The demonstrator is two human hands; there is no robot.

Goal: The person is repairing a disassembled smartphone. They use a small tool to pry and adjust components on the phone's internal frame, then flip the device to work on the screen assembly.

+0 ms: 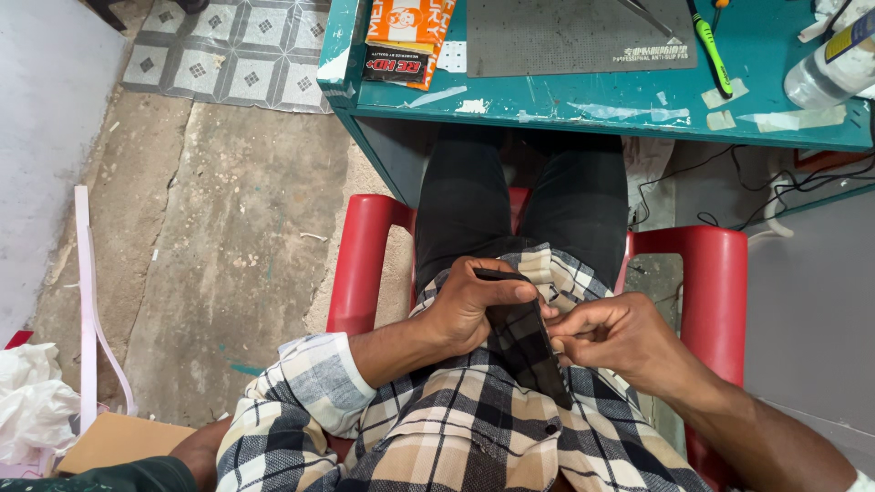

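— Black glass slab, the phone (527, 351), lies over the lap, near. Left hand (469, 305) wraps its far end?
— Yes; right hand (612, 335) pinches its right edge. Probably thin, stiff, slippery, breakable: grip the edges.

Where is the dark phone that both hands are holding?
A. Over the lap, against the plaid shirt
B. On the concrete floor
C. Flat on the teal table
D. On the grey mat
A: the phone is gripped by the left hand and touched by the right hand above the plaid shirt, well short of the table.
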